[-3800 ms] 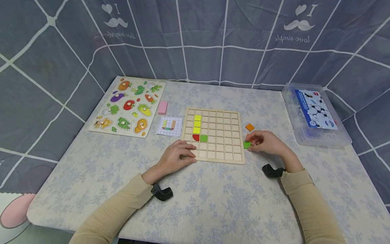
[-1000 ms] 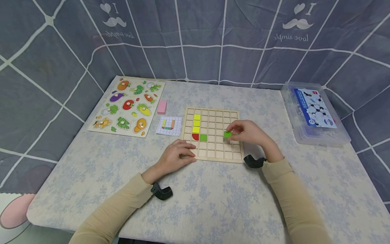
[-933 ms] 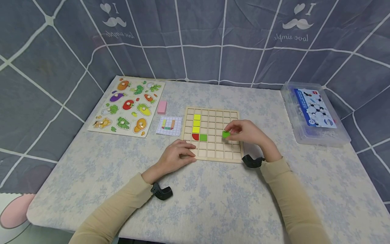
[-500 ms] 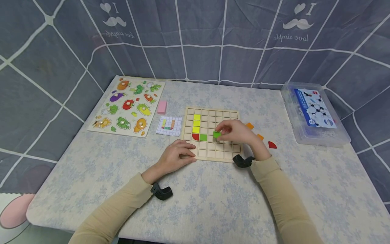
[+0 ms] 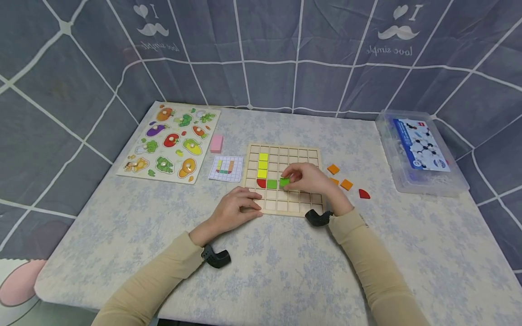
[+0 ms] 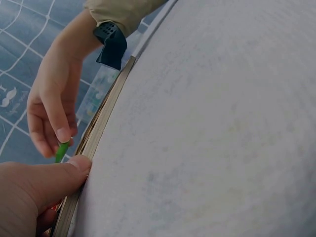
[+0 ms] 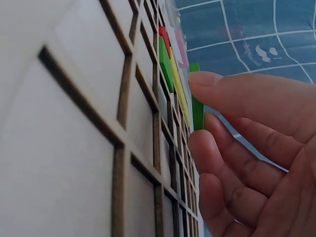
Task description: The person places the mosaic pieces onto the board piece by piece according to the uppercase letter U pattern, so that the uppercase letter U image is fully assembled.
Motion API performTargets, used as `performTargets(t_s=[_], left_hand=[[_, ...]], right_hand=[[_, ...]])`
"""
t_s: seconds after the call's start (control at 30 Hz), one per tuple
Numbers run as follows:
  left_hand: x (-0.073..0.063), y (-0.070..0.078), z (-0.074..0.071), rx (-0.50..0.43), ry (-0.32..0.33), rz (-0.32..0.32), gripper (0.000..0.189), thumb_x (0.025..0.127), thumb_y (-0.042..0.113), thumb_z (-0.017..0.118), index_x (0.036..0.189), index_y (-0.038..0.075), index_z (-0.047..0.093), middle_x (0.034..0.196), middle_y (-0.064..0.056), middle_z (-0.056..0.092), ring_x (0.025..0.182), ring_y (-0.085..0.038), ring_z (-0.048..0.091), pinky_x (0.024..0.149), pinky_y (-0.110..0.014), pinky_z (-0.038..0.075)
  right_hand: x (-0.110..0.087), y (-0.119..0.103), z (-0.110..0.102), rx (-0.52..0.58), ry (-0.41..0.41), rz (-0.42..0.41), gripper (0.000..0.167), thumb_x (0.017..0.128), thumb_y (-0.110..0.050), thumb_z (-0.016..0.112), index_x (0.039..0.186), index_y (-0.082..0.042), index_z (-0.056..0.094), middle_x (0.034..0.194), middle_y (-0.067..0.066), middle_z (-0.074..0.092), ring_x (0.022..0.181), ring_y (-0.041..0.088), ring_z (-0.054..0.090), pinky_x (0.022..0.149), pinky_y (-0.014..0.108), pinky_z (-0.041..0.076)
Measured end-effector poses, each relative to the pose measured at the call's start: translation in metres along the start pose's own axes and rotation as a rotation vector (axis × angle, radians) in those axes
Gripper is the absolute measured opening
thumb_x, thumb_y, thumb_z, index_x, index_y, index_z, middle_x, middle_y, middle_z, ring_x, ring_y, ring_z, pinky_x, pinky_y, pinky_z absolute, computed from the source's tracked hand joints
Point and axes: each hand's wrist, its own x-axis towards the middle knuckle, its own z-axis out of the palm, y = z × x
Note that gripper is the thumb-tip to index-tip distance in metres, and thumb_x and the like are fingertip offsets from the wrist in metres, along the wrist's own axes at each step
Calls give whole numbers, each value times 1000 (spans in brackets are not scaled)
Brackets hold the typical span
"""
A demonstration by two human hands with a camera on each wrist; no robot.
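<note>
In the head view, a wooden grid board (image 5: 293, 208) lies on the table. Three yellow square tiles (image 5: 263, 165) form a column in it, with a red quarter-circle tile (image 5: 261, 183) below and a green square tile (image 5: 272, 184) beside the red one. My right hand (image 5: 307, 177) pinches another green square tile (image 7: 197, 98) between thumb and fingers, just right of the seated green one. The right wrist view shows this tile held apart from the board. My left hand (image 5: 234, 208) rests at the board's near left corner, its thumb (image 6: 74, 170) touching the edge.
Loose orange tiles (image 5: 346, 184) and a red quarter-circle tile (image 5: 364, 194) lie right of the board. Leftward are a pattern card (image 5: 226, 169), a pink block (image 5: 216, 143) and a vegetable puzzle board (image 5: 171, 156). A clear plastic box (image 5: 424, 151) stands at the back right.
My right hand has picked up the green tile from the table right of the board and carried it left over the grid, beside the seated green tile. My left hand stays put.
</note>
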Motion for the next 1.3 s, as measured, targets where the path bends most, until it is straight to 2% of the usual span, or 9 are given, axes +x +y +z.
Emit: performTargets(t_s=[0.57,0.97,1.3], left_hand=[[1,1,0,-6,1,-10,10,76,21,79,81,13,77,107,-1,68,102,-17,55,90,-32,44],[0,0,0,0,6,-3,9,77,21,79,81,13,77,107,-1,68,102,-17,55,90,-32,44],[0,-1,1,-8,9,-1,9,77,21,79,81,13,77,107,-1,68,100,-17,55,88,-31,45]], right_hand=[[3,6,4,12,-15,-41,30,80,-12,75,108,-5,65,103,7,64,83,17,58,73,32,50],[3,6,5,17,-28,-34,31,79,-11,76,107,-5,65,102,6,64,84,17,59,74,32,50],[-8,3,-12,24,11,-26,32,80,-12,75,110,-5,65,104,9,64,87,19,60,75,35,51]])
